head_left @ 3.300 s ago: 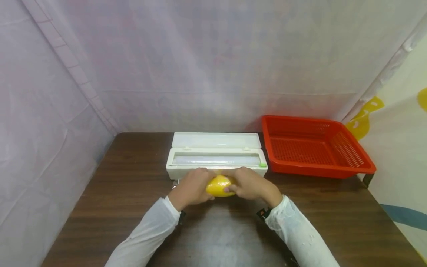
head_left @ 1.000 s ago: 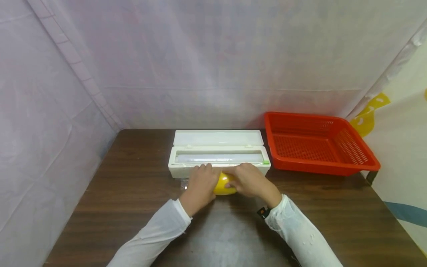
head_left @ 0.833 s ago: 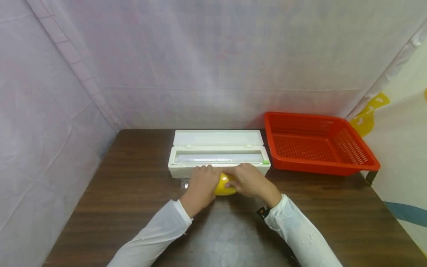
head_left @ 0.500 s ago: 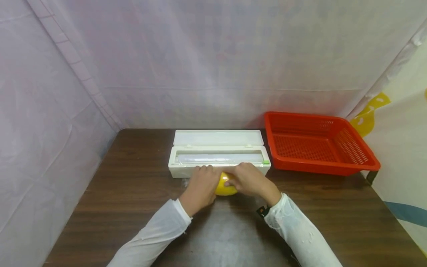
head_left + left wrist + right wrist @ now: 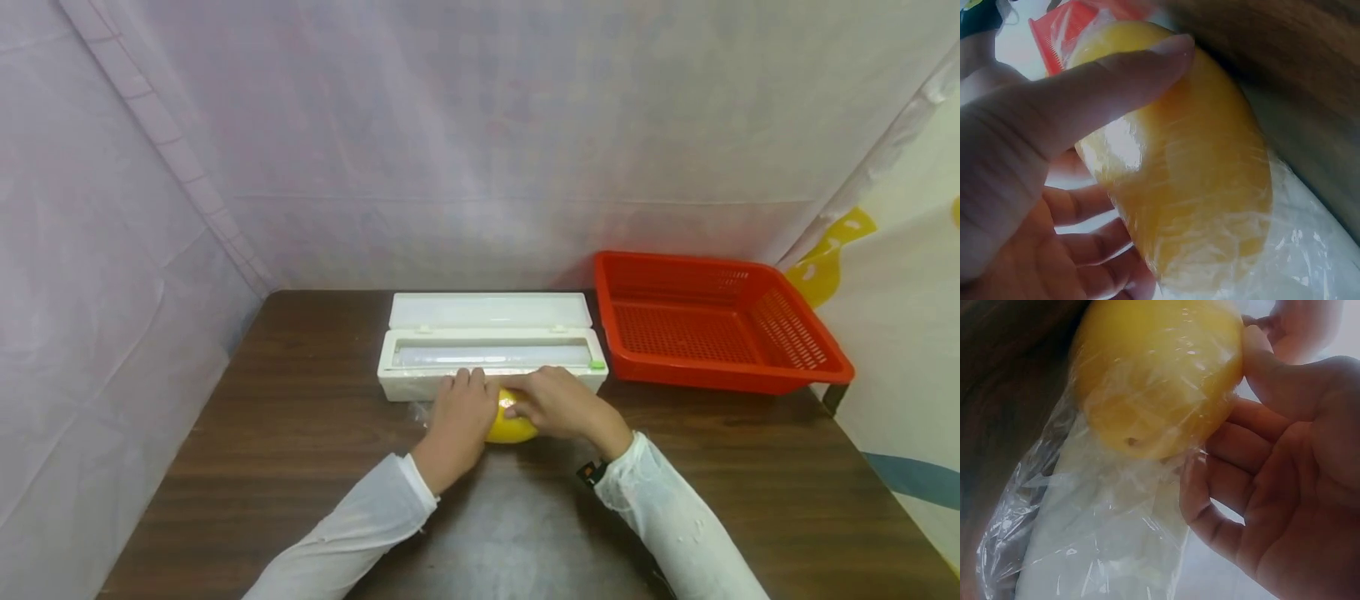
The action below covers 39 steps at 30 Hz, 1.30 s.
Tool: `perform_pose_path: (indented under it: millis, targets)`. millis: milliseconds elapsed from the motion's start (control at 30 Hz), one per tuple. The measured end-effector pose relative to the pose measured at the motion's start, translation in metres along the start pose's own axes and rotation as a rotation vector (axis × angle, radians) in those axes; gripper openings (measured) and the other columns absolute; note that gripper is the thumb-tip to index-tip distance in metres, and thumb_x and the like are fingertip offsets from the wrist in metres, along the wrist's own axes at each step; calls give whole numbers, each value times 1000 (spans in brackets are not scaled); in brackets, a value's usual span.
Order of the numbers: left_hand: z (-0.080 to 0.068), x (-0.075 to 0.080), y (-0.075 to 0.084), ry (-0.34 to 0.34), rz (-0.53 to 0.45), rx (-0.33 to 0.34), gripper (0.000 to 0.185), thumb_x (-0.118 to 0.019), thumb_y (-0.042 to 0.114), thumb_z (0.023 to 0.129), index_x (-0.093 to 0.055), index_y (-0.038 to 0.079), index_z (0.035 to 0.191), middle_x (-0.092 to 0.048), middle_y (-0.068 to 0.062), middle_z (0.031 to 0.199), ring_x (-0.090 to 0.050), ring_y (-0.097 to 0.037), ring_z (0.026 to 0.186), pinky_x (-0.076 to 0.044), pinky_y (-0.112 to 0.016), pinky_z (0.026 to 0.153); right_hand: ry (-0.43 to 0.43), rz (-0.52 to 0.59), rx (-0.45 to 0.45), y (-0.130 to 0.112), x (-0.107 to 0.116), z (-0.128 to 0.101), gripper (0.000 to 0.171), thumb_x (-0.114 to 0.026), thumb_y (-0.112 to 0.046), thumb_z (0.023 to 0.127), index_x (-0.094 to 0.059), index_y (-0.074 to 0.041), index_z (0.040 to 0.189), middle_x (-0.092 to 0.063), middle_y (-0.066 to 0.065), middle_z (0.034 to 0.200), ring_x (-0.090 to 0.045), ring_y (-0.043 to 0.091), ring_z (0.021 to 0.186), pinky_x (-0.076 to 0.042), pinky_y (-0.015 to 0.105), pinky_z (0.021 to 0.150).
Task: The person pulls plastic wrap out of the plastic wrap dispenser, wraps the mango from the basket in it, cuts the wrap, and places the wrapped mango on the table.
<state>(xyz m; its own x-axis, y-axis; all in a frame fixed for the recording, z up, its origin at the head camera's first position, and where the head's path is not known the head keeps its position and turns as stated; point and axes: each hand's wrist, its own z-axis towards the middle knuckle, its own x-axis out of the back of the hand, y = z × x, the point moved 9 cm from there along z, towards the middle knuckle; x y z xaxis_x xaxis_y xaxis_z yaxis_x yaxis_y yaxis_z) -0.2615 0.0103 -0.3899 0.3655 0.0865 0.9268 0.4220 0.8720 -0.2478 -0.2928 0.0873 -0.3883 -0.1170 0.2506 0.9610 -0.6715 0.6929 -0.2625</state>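
A yellow lemon (image 5: 510, 427) wrapped in clear cling film lies on the brown table (image 5: 300, 433), just in front of the white film dispenser box (image 5: 491, 357), whose lid stands open. My left hand (image 5: 459, 410) cups the lemon's left side, its thumb laid over the lemon (image 5: 1191, 175). My right hand (image 5: 551, 404) covers the right side, its fingers curled round the wrapped lemon (image 5: 1160, 375). Loose cling film (image 5: 1104, 531) trails off the fruit in the right wrist view.
A red plastic basket (image 5: 712, 329) with nothing in it stands at the back right of the table. Pale fabric walls close the left, back and right. Bare wood lies to the left and in front of my arms.
Both hands and the lemon have shifted slightly right. My left hand has slid further over the lemon, so less yellow shows than 3.3 s ago.
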Motion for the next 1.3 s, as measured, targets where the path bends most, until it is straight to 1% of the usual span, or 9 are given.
perform_pose_path:
  millis: [100, 300, 400, 600, 833, 1000, 1100, 1200, 1300]
  targets:
    - [-2, 3, 2, 64, 40, -3, 49, -85, 16, 63, -59, 9, 104, -52, -5, 84, -50, -21, 78, -42, -31, 68, -2, 14, 16, -1, -1, 1, 40, -72, -30, 93, -67, -17, 130, -74, -2, 93, -58, 14, 73, -55, 39, 80]
    - [-3, 8, 2, 132, 50, -22, 47, -85, 20, 64, -55, 11, 99, -53, -3, 81, -52, -20, 74, -41, -31, 66, 5, -2, 15, 0, -3, 2, 36, -69, -34, 95, -69, -18, 128, -74, -1, 91, -61, 16, 72, -55, 42, 81]
    - [-4, 9, 3, 138, 57, -30, 44, -84, 19, 65, -55, 12, 98, -54, -3, 81, -53, -20, 74, -41, -31, 67, -7, 10, 5, 1, -3, 3, 35, -66, -33, 97, -69, -17, 128, -73, -1, 91, -60, 16, 73, -54, 42, 82]
    - [-4, 6, 4, 129, 54, -45, 49, -87, 20, 63, -56, 12, 99, -53, -3, 82, -53, -21, 77, -40, -32, 68, -13, 33, -20, 4, -4, 2, 35, -64, -32, 99, -67, -17, 131, -75, 1, 103, -63, 17, 79, -54, 43, 84]
    - [-5, 5, 4, 157, 63, -75, 34, -81, 20, 76, -58, 14, 101, -57, -2, 80, -55, -20, 74, -39, -32, 68, -3, 62, -68, 8, -7, 3, 36, -69, -37, 95, -71, -18, 125, -75, -2, 101, -62, 15, 79, -54, 39, 82]
    - [-5, 3, 3, 133, 63, -88, 42, -83, 22, 73, -59, 15, 108, -57, -2, 82, -56, -20, 76, -40, -33, 70, 35, 98, -123, 11, -5, 3, 37, -76, -37, 90, -73, -18, 121, -76, -3, 111, -68, 14, 93, -55, 39, 91]
    - [-4, 0, 2, 99, 57, -93, 46, -83, 25, 72, -60, 15, 111, -58, -2, 84, -57, -21, 79, -41, -34, 71, 71, 96, -132, 9, -1, 1, 38, -78, -36, 87, -73, -18, 120, -76, -3, 111, -69, 16, 94, -56, 39, 91]
    - [-1, -3, -1, 53, 28, -98, 51, -85, 31, 72, -60, 14, 113, -60, -3, 88, -59, -22, 82, -44, -36, 73, 155, 24, -104, 0, 9, -1, 34, -82, -33, 84, -75, -15, 113, -77, -1, 104, -71, 18, 88, -58, 39, 83]
    - [2, -2, -7, 16, -25, -94, 63, -91, 41, 65, -61, 13, 113, -62, -5, 92, -60, -23, 85, -46, -37, 75, 244, -51, -78, -10, 22, -4, 32, -86, -29, 80, -76, -14, 106, -77, 0, 99, -71, 19, 85, -58, 39, 80]
